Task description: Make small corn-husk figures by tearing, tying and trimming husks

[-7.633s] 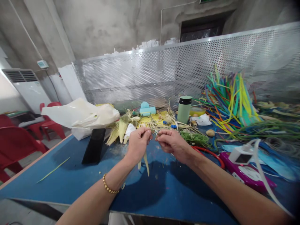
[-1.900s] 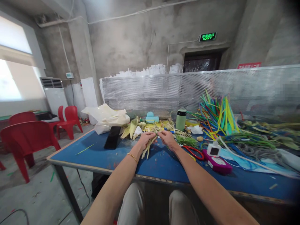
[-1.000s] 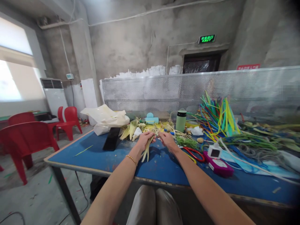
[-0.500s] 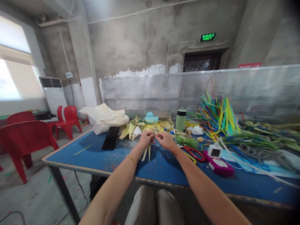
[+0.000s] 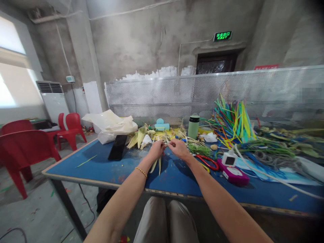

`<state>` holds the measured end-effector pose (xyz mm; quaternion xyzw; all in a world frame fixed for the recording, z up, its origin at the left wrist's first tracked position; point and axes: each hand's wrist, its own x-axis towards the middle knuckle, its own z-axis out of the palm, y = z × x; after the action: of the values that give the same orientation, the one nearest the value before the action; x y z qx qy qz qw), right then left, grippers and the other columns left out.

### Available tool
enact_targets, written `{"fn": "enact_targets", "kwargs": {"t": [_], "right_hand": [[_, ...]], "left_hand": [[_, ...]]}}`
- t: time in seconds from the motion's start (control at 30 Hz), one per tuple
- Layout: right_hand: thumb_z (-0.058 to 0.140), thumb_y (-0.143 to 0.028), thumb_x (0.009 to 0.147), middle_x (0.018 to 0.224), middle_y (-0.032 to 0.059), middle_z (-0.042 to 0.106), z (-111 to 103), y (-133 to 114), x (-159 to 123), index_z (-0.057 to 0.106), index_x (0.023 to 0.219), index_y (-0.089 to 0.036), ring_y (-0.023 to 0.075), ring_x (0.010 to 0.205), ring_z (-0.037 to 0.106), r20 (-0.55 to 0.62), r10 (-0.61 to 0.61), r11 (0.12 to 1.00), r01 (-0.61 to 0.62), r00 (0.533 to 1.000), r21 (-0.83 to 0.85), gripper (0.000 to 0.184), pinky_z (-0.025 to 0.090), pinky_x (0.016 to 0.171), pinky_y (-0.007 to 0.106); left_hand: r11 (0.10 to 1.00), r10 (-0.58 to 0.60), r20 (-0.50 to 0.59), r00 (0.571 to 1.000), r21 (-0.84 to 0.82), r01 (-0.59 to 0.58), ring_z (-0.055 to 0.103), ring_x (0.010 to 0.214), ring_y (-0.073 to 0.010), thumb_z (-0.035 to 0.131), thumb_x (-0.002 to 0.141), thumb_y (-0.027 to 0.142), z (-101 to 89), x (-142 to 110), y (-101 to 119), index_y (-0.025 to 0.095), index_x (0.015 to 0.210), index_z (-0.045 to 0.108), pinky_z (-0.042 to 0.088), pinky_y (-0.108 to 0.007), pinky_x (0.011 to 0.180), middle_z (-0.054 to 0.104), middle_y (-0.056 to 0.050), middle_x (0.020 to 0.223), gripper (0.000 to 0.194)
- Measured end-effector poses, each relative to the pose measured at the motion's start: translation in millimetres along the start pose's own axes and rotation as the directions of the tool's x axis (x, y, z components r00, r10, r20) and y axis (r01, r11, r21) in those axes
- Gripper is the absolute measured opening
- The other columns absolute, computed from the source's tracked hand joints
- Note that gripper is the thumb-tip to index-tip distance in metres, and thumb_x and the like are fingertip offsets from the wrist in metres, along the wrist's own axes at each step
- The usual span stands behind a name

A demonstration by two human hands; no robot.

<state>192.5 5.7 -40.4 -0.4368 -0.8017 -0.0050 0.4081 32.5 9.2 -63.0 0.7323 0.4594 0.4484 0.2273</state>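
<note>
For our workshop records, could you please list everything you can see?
table: one, blue, foreground
husk strips: several, pale, in left hand
husk pile: one, straw, table centre
phone: one, black, table left
bag: one, cream, behind phone
bottle: one, green, table back
scissors: at least one, red handles, table right
power strip: one, purple, table right
charger: one, white, on power strip
plastic strips: many, multicoloured, back right
cords: several, green, grey, far right
screen: one, silver, behind table
exit sign: one, green, above doorway
chairs: several, red, left
air conditioner: one, white, back left
bracelet: one, gold, left wrist
knees: two, grey-clad, below table
left hand: one, bare, holding husk strips
right hand: one, bare, beside left hand
</note>
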Motion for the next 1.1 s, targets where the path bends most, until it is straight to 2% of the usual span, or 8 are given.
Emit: {"fn": "enact_targets", "kwargs": {"t": [0.13, 0.3, 0.4, 0.53, 0.63, 0.73, 0.97, 1.1], "right_hand": [[0.058, -0.025, 0.081, 0.068, 0.0039, 0.067, 2.0, -1.5, -0.7, 0.066, 0.07, -0.017, 0.0147, 0.063, 0.056, 0.031, -0.024, 1.0, 0.024, 0.999, 0.02, 0.016, 0.036, 0.061, 0.025], [0.057, -0.023, 0.081, 0.065, 0.0016, 0.066, 2.8, -7.1, -2.9, 0.068, 0.071, -0.017, 0.0135, 0.061, 0.054, 0.117, -0.105, 0.991, 0.095, 0.988, 0.09, 0.016, 0.036, 0.06, 0.024], [0.055, -0.026, 0.084, 0.069, 0.0027, 0.067, -3.4, -7.3, -1.0, 0.069, 0.069, -0.017, 0.0142, 0.065, 0.057, 0.067, -0.103, 0.987, 0.094, 0.992, 0.129, 0.023, 0.038, 0.063, 0.025], [0.055, -0.025, 0.084, 0.078, 0.0058, 0.071, -11.8, -1.1, 2.7, 0.073, 0.076, -0.016, 0.0168, 0.072, 0.062, -0.082, 0.009, 0.989, 0.003, 0.997, 0.148, 0.022, 0.043, 0.067, 0.026], [0.058, -0.018, 0.08, 0.09, 0.0066, 0.073, -9.8, 2.7, 2.2, 0.074, 0.089, -0.018, 0.0176, 0.079, 0.064, 0.0, -0.029, 0.99, 0.029, 1.0, 0.139, 0.019, 0.047, 0.074, 0.028], [0.059, -0.017, 0.079, 0.091, 0.0062, 0.074, -4.4, 3.1, 0.6, 0.074, 0.089, -0.02, 0.0183, 0.082, 0.065, 0.072, -0.067, 0.992, 0.058, 0.995, 0.113, 0.018, 0.047, 0.076, 0.029], [0.058, -0.019, 0.079, 0.076, 0.0059, 0.071, -3.7, 4.2, 1.9, 0.071, 0.078, -0.017, 0.0176, 0.071, 0.062, 0.051, 0.0, 0.998, -0.003, 0.999, 0.061, 0.014, 0.044, 0.069, 0.028], [0.053, -0.016, 0.082, 0.077, 0.0063, 0.071, -1.5, 3.7, 2.2, 0.069, 0.085, -0.015, 0.0164, 0.07, 0.063, 0.028, 0.04, 0.993, -0.042, 0.999, 0.109, 0.017, 0.045, 0.068, 0.027]], "left_hand": [[0.982, 0.043, -0.005, 0.999, 0.185, -0.041, 0.059, 0.062, -0.0158, 0.054, 0.081, 0.015, 1.1, 0.6, -6.4, 0.016, 0.066, 0.054, 0.045, -0.027, 0.066, 0.057, -0.002, 0.057, 0.014], [0.946, 0.115, 0.021, 0.993, 0.304, -0.116, 0.06, 0.083, -0.0211, 0.052, 0.078, 0.008, 3.2, -0.9, -4.6, 0.013, 0.079, 0.06, 0.044, -0.033, 0.081, 0.065, -0.012, 0.081, 0.01], [0.939, 0.135, 0.026, 0.991, 0.315, -0.136, 0.06, 0.084, -0.0207, 0.049, 0.077, 0.004, 4.0, -1.6, -1.6, 0.013, 0.084, 0.062, 0.043, -0.032, 0.081, 0.066, -0.012, 0.085, 0.017], [0.956, 0.107, 0.019, 0.994, 0.274, -0.108, 0.059, 0.069, -0.0173, 0.048, 0.075, 0.005, 4.0, -1.6, -0.2, 0.015, 0.079, 0.063, 0.044, -0.027, 0.07, 0.063, -0.006, 0.068, 0.018], [0.974, 0.077, 0.014, 0.997, 0.211, -0.078, 0.055, 0.055, -0.0142, 0.045, 0.077, 0.007, 4.0, -1.9, -0.1, 0.015, 0.075, 0.063, 0.042, -0.024, 0.061, 0.058, -0.002, 0.056, 0.019], [0.986, 0.062, 0.007, 0.998, 0.154, -0.062, 0.055, 0.052, -0.0143, 0.046, 0.078, 0.011, 2.8, -2.7, 2.2, 0.016, 0.071, 0.062, 0.041, -0.023, 0.059, 0.056, -0.001, 0.051, 0.018], [1.0, 0.02, 0.015, 1.0, 0.018, -0.02, 0.056, 0.047, -0.0122, 0.046, 0.08, 0.015, -3.4, -4.7, 13.3, 0.015, 0.069, 0.06, 0.042, -0.023, 0.056, 0.059, 0.0, 0.059, 0.018], [0.999, -0.025, 0.012, 1.0, -0.041, 0.025, 0.054, 0.043, -0.0111, 0.047, 0.081, 0.016, -5.4, -5.2, 16.0, 0.015, 0.063, 0.055, 0.038, -0.022, 0.051, 0.055, 0.002, 0.055, 0.02]]}}
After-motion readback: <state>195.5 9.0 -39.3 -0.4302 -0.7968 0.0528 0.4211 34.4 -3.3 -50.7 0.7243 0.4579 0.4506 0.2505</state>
